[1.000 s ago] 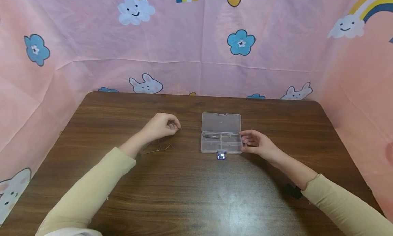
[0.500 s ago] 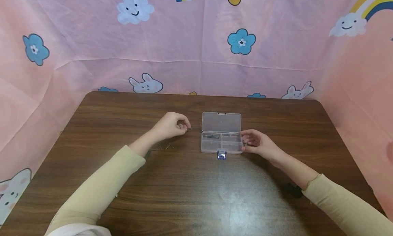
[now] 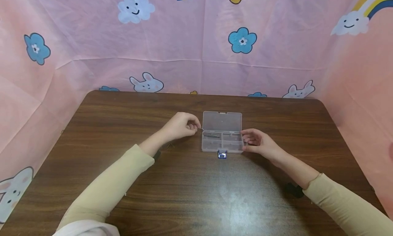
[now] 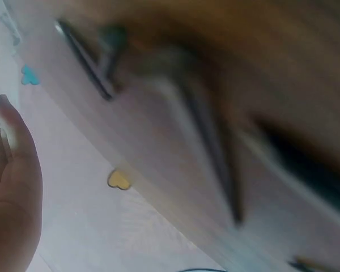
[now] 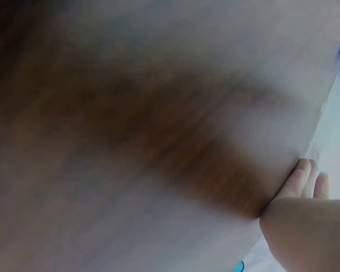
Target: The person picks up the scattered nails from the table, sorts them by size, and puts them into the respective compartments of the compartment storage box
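Observation:
My left hand (image 3: 183, 126) pinches a small thin metal piece, likely a nail, between thumb and fingertips, just left of the clear plastic box (image 3: 212, 146). Most of that piece is hidden by the fingers. The box stands with its lid (image 3: 222, 121) folded back and a blue latch (image 3: 222, 154) at its front. Several thin metal nails (image 3: 212, 135) lie in its back left compartment. At the box's right side my right hand (image 3: 259, 144) holds the edge, thumb near the front corner and fingers farther back. Loose nails (image 4: 207, 147) appear large and blurred in the left wrist view.
Loose nails (image 3: 170, 145) lie on the brown wooden table (image 3: 196, 195), partly covered by the left forearm. A dark object (image 3: 294, 190) shows beneath the right wrist. Pink patterned cloth (image 3: 184, 34) hangs behind and on both sides of the table.
My left hand has moved right, with the small metal piece in its fingertips, up to the box's left side. The right hand and the box have stayed in place.

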A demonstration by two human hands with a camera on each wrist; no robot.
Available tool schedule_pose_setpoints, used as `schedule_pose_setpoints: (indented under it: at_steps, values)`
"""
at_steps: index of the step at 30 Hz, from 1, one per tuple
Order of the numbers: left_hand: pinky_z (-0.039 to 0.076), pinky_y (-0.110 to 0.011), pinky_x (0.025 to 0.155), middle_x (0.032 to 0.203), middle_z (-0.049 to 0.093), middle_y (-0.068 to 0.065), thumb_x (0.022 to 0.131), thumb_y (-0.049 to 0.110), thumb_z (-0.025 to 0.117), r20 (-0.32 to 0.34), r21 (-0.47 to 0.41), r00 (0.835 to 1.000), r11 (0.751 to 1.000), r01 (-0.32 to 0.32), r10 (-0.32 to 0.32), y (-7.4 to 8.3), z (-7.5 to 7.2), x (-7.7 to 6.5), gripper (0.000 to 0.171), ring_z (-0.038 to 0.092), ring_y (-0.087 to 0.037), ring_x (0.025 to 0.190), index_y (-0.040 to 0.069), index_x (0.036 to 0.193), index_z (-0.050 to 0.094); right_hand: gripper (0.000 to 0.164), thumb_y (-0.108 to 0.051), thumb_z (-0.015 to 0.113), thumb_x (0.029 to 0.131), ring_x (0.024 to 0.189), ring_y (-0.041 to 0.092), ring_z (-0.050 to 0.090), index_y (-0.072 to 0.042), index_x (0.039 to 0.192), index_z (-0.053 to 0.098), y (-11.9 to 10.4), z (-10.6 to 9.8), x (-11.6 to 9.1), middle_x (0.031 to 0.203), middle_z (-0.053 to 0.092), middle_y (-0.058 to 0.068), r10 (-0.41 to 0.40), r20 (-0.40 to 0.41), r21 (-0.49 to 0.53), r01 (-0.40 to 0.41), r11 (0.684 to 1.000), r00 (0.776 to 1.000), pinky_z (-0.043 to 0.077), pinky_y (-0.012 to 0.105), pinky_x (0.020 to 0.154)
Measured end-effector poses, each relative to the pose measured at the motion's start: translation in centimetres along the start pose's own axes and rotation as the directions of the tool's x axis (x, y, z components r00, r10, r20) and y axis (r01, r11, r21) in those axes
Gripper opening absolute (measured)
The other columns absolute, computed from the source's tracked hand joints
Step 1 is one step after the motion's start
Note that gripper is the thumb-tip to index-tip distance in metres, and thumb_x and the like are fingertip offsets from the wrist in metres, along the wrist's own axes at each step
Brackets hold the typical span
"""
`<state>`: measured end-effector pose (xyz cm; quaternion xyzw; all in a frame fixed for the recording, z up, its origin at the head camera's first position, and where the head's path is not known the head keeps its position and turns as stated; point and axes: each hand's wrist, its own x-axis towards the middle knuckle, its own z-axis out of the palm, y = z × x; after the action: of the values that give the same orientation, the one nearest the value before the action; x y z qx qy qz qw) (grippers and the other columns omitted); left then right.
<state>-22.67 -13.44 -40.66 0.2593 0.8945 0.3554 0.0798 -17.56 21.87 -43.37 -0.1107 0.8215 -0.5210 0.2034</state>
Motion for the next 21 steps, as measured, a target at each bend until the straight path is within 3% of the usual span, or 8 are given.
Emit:
schedule_pose_setpoints:
  at_steps: [9, 21]
  values:
    - [0.053, -0.023, 0.076, 0.093, 0.077, -0.005, 0.092, -0.002, 0.068, 0.025, -0.029, 0.999, 0.999, -0.033, 0.033, 1.4, 1.2, 0.9, 0.014, 0.062, -0.013, 0.081, 0.007, 0.096, 0.079, 0.058, -0.008, 0.074, 0.098, 0.124, 0.031, 0.056, -0.001, 0.151, 0.051, -0.2, 0.0, -0.1, 0.143, 0.057, 0.024, 0.010, -0.004, 0.004, -0.010, 1.000, 1.000, 0.048, 0.012, 0.094]
    - [0.052, -0.019, 0.073, 0.090, 0.077, -0.004, 0.092, -0.003, 0.069, 0.085, 0.054, 0.991, 0.992, -0.110, 0.105, 3.4, 2.9, 1.9, 0.014, 0.062, -0.010, 0.079, 0.006, 0.095, 0.079, 0.057, -0.010, 0.074, 0.099, 0.125, 0.032, 0.056, -0.001, 0.151, 0.051, -0.1, 0.1, -0.2, 0.143, 0.057, 0.025, 0.018, -0.003, 0.007, -0.018, 1.000, 1.000, 0.048, 0.012, 0.095]
